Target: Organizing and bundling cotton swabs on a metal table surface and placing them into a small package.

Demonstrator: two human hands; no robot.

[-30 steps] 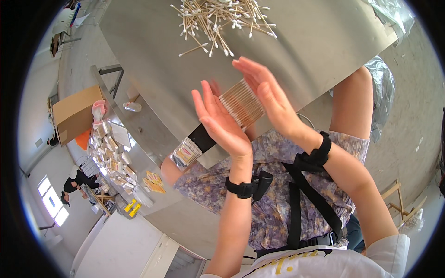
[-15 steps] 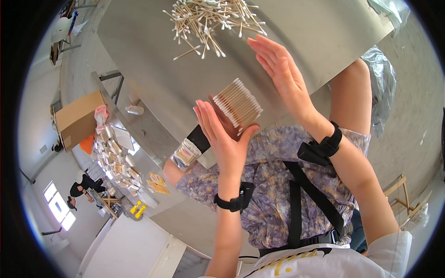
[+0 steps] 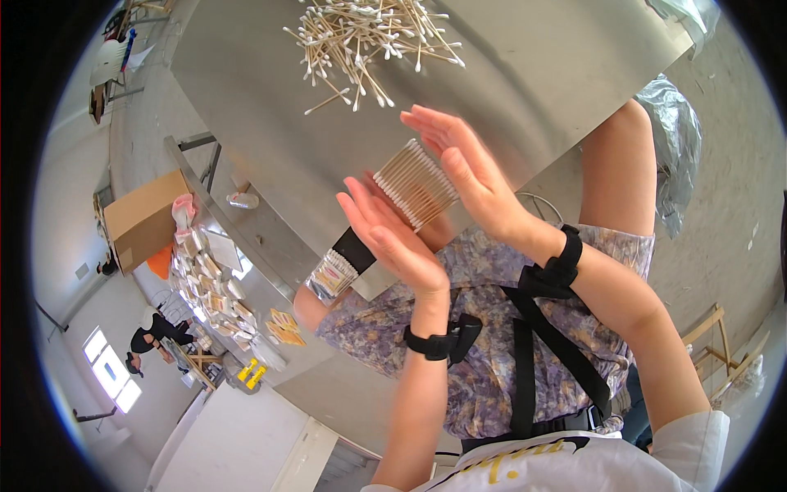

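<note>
A neat row of cotton swabs lies side by side on the metal table, near its front edge. My left hand is at the row's left end, fingers stretched out and palm turned toward it. On the other side, my right hand is held flat with straight fingers, its palm facing the swabs from close by. Whether either palm touches the swab ends I cannot tell. A loose heap of cotton swabs is piled farther back on the table.
Left of my left hand, a clear packet of cotton swabs lies by a black pad at the table edge. Many packets and a cardboard box are off to the left. A person is in the background.
My right hand has come left and nearer, closing in on the row of swabs. My left hand has turned, its thumb now nearer its fingers.
</note>
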